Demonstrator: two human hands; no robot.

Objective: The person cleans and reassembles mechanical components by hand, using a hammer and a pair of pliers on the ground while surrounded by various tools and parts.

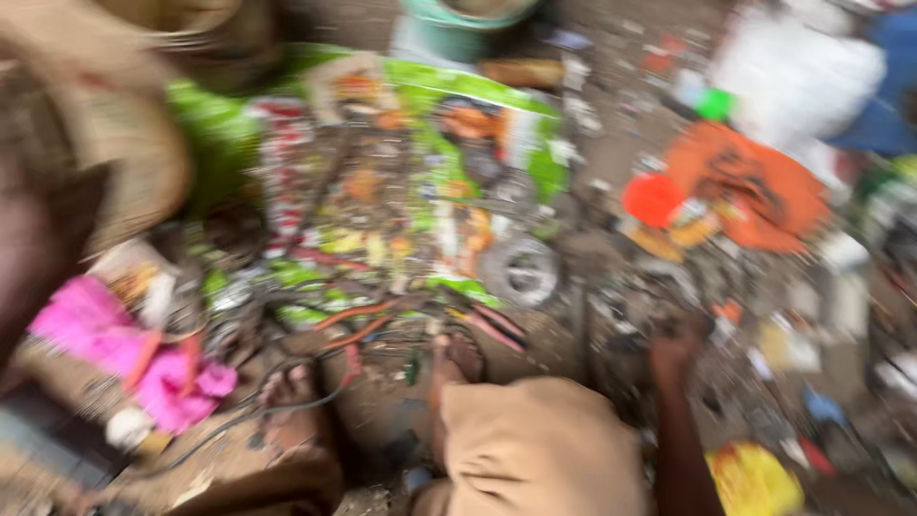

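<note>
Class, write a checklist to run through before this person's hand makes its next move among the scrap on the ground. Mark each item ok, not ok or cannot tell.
1. Picture sharp enough to judge: not ok, heavily blurred.
2. Right hand in view: ok, down at the littered ground.
3. Its grip open or shut: cannot tell.
4. Left hand in view: not ok.
5. Round metal part clear of that hand: ok, they lie apart.

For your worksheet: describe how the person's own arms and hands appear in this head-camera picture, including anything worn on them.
Only the right hand shows, motion-blurred. Its forearm is bare: no sleeve, glove, watch or band can be made out. Finger detail is too smeared to tell. The left hand is out of view.
</note>
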